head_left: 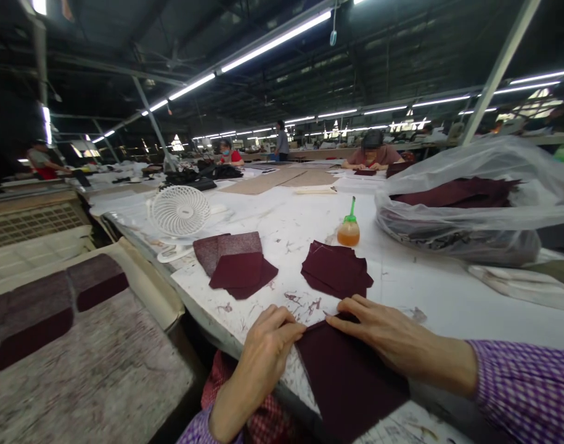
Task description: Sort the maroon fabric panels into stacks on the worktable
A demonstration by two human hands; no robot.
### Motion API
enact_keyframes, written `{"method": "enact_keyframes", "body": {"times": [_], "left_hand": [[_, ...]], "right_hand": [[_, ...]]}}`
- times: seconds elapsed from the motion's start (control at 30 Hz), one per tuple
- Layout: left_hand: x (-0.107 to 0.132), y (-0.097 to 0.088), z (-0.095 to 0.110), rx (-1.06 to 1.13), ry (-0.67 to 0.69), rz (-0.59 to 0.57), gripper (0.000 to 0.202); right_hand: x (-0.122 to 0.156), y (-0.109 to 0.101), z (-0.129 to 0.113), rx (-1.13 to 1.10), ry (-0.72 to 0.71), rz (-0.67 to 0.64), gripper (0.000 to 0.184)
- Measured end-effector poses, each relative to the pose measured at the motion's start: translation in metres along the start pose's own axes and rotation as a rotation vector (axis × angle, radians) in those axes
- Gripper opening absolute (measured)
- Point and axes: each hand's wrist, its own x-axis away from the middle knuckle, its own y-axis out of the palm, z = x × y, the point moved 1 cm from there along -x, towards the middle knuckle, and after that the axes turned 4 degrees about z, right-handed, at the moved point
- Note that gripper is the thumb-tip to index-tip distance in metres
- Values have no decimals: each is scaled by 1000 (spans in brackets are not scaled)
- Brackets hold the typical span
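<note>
A dark maroon fabric panel (351,376) lies at the table's near edge, its lower corner reaching toward me. My left hand (275,342) pinches the panel's upper left corner between thumb and fingers. Across the top edge, my right hand (383,339) grips the fabric, its thumb on the surface and its fingers bent over the far side. A narrow strip along that edge looks folded over between the two hands. Just beyond lie two small stacks of maroon pieces, the left stack (240,271) and the right stack (335,269).
A squeeze bottle (349,231) of amber liquid with a green spout stands behind the stacks. A white fan (180,213) sits left, and a clear plastic bag (457,228) of maroon pieces right. A lower surface (87,364) at left holds more panels. A co-worker (371,154) sits across.
</note>
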Motion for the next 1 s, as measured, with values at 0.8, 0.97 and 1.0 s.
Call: {"method": "enact_keyframes", "body": {"times": [0.8, 0.97, 1.0], "left_hand": [[5, -51, -77, -210, -172, 193, 23], [-14, -50, -91, -396, -227, 82, 31], [-18, -49, -91, -430, -245, 59, 30]], "right_hand": [[-42, -9, 3, -130, 111, -97, 36], [-53, -16, 13, -418, 170, -178, 5], [-56, -18, 21, -429, 164, -149, 9]]}}
